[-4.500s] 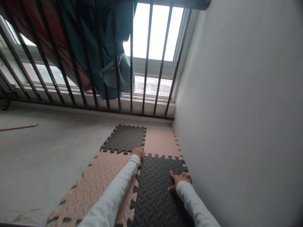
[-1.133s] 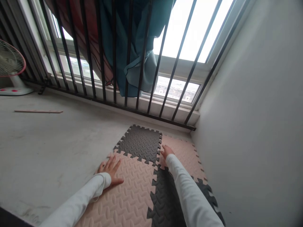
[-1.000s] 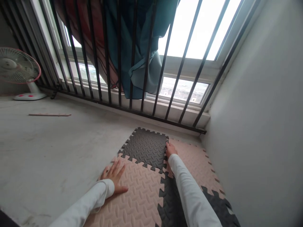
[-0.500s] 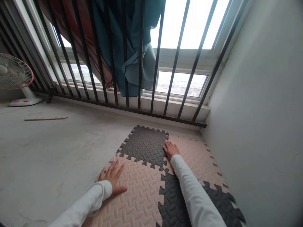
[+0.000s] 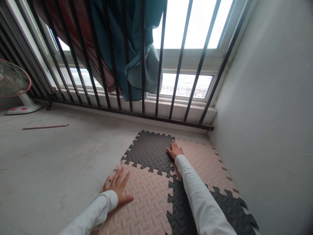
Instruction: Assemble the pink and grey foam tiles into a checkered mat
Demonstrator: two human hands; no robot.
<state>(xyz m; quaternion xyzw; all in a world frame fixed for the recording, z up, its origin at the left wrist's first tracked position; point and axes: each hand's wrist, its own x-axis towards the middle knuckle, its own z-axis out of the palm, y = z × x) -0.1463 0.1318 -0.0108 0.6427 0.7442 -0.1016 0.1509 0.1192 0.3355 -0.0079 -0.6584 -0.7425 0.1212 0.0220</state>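
Observation:
My left hand (image 5: 117,186) lies flat with fingers spread on the left edge of the near pink foam mat tile (image 5: 146,202). Beyond that tile is a dark grey foam tile (image 5: 153,150), its toothed edge meeting the pink one. My right hand (image 5: 175,150) rests, fingers extended, over the seam between the dark grey tile and the far pink tile (image 5: 201,163). Under my right forearm sits a black foam tile (image 5: 227,209), partly hidden by the sleeve. Neither hand holds anything.
A black railing (image 5: 146,116) runs along the window, with a blue-green curtain (image 5: 137,65) behind its bars. At the right stands a white wall (image 5: 269,114). A fan (image 5: 23,104) and a thin pinkish strip (image 5: 46,126) are on the concrete floor (image 5: 61,169) at left.
My right hand has shifted slightly forward along the seam. The left hand stays on the pink tile's edge. The view has moved a little; the tiles keep their arrangement.

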